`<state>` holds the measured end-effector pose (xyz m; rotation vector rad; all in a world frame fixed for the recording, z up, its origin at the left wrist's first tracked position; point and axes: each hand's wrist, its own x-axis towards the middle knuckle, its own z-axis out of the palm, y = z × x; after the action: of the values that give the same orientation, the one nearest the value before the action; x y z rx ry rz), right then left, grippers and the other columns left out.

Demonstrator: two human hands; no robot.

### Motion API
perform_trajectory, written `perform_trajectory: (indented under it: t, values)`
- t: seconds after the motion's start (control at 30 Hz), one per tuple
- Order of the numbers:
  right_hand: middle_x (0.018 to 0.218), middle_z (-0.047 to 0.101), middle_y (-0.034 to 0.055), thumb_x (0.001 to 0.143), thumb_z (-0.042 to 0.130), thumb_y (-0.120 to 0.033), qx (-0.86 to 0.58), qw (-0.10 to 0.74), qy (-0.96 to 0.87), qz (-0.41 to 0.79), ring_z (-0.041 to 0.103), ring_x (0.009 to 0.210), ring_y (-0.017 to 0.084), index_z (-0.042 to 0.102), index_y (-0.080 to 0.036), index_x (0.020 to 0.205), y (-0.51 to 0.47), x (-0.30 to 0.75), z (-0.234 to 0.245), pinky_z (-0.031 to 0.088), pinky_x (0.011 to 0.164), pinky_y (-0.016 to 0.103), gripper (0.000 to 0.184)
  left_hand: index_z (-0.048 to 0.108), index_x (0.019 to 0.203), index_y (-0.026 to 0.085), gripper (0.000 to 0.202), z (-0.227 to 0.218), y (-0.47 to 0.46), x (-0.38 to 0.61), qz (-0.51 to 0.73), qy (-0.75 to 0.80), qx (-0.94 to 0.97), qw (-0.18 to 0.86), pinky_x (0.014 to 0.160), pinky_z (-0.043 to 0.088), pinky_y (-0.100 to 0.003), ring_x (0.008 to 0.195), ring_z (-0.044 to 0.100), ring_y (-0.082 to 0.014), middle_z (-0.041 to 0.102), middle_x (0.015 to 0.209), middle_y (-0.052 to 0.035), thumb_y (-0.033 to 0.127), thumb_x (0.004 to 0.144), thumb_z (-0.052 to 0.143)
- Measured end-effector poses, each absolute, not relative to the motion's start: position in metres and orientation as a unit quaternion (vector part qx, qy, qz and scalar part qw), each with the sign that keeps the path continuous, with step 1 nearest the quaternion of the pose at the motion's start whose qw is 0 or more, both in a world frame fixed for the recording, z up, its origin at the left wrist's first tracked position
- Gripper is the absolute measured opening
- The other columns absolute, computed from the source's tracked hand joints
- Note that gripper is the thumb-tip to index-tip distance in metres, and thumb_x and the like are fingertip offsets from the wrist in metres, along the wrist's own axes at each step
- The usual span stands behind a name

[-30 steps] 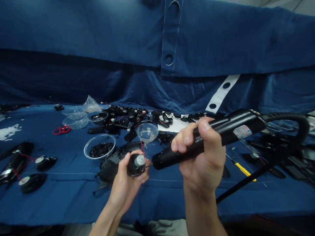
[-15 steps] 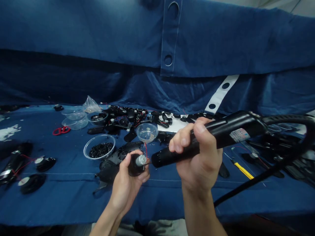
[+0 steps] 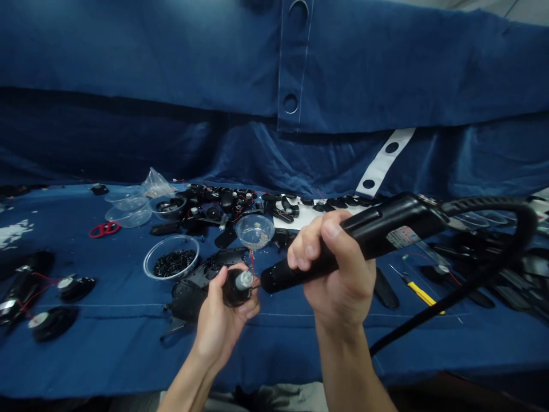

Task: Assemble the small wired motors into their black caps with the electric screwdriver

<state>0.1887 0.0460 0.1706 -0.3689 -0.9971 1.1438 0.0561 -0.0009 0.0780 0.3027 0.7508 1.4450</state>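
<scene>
By the left hand, clear bowl, black pieces (heaped)

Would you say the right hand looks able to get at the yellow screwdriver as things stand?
Probably not while the right hand grips the black corded tool; once free, the yellow screwdriver lies close and uncovered.

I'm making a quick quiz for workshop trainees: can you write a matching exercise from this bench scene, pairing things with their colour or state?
Things:
1. corded power tool
2. small motor
3. scissors
4. clear bowl

Descriptions:
A. red handles
B. held in the left hand
C. filled with small black parts
D. gripped in the right hand

Pairs: 1-D, 2-B, 3-A, 4-C
</scene>
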Motion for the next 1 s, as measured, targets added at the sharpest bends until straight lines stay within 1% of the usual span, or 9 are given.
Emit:
perform_trajectory:
  t: [0.2,0.47,0.53,0.67,0.73,0.8,0.87,0.93,1.0]
  values:
    - [0.058,0.056,-0.0075,0.091,0.071,-0.026,-0.162,0.719,-0.431,0.520,0.052,0.045,0.008,0.059,-0.021,0.087,0.048,0.189,0.171,0.049,0.047,0.023,0.014,0.066,0.100,0.016,0.036,0.076,0.002,0.053,0.639,0.333,0.142,0.679,0.051,0.038,-0.023,0.050,0.042,-0.0081,0.066,0.072,-0.0038,0.051,0.092,0.067]
    - [0.057,0.056,-0.0073,0.089,0.070,-0.026,-0.190,0.736,-0.410,0.504,0.051,0.045,0.009,0.060,-0.022,0.087,0.056,0.194,0.170,0.047,0.047,0.023,0.011,0.067,0.099,0.013,0.034,0.070,0.009,0.047,0.605,0.327,0.165,0.707,0.050,0.041,-0.022,0.050,0.044,-0.0077,0.069,0.078,-0.0080,0.046,0.098,0.061]
    - [0.056,0.055,-0.0077,0.088,0.071,-0.028,-0.209,0.753,-0.375,0.499,0.050,0.046,0.009,0.060,-0.022,0.088,0.060,0.201,0.168,0.046,0.047,0.023,0.013,0.067,0.097,0.012,0.032,0.066,0.015,0.043,0.602,0.324,0.145,0.715,0.050,0.044,-0.022,0.051,0.047,-0.0085,0.072,0.083,-0.0114,0.043,0.100,0.060]
    - [0.057,0.053,-0.0078,0.084,0.076,-0.031,-0.289,0.783,-0.277,0.476,0.049,0.049,0.009,0.057,-0.021,0.085,0.071,0.218,0.145,0.047,0.050,0.022,0.022,0.067,0.090,0.009,0.034,0.059,0.031,0.032,0.615,0.362,0.053,0.698,0.058,0.056,-0.025,0.059,0.063,-0.0136,0.076,0.091,-0.0201,0.035,0.104,0.049]
    - [0.059,0.054,-0.0075,0.079,0.084,-0.035,-0.359,0.768,-0.231,0.478,0.050,0.051,0.009,0.057,-0.021,0.086,0.075,0.222,0.120,0.048,0.051,0.022,0.031,0.067,0.090,0.008,0.038,0.057,0.037,0.028,0.618,0.375,0.035,0.690,0.060,0.060,-0.026,0.063,0.068,-0.0163,0.077,0.097,-0.0234,0.033,0.106,0.044]
    - [0.061,0.056,-0.0067,0.072,0.090,-0.042,-0.427,0.718,-0.207,0.509,0.051,0.052,0.010,0.059,-0.021,0.088,0.078,0.222,0.091,0.047,0.048,0.022,0.041,0.069,0.095,0.005,0.040,0.057,0.040,0.026,0.616,0.376,0.036,0.691,0.064,0.063,-0.027,0.071,0.074,-0.0198,0.077,0.107,-0.0272,0.032,0.106,0.043]
    - [0.060,0.056,-0.0059,0.067,0.094,-0.047,-0.458,0.669,-0.202,0.550,0.051,0.051,0.010,0.060,-0.019,0.087,0.078,0.220,0.066,0.045,0.046,0.022,0.048,0.069,0.100,0.003,0.038,0.058,0.041,0.025,0.610,0.371,0.035,0.699,0.071,0.066,-0.029,0.083,0.078,-0.0251,0.074,0.118,-0.0308,0.032,0.105,0.045]
    - [0.060,0.056,-0.0055,0.065,0.095,-0.050,-0.464,0.650,-0.198,0.568,0.050,0.050,0.010,0.061,-0.019,0.087,0.076,0.220,0.053,0.045,0.045,0.022,0.051,0.068,0.102,0.003,0.036,0.058,0.040,0.024,0.596,0.366,0.036,0.714,0.077,0.067,-0.032,0.094,0.079,-0.0301,0.071,0.126,-0.0323,0.032,0.104,0.048]
    - [0.060,0.057,-0.0055,0.066,0.094,-0.049,-0.452,0.659,-0.203,0.566,0.051,0.052,0.010,0.062,-0.019,0.091,0.070,0.223,0.057,0.046,0.048,0.022,0.051,0.068,0.103,0.005,0.033,0.055,0.039,0.022,0.578,0.367,0.044,0.728,0.076,0.067,-0.033,0.095,0.079,-0.0311,0.071,0.128,-0.0308,0.033,0.103,0.052]
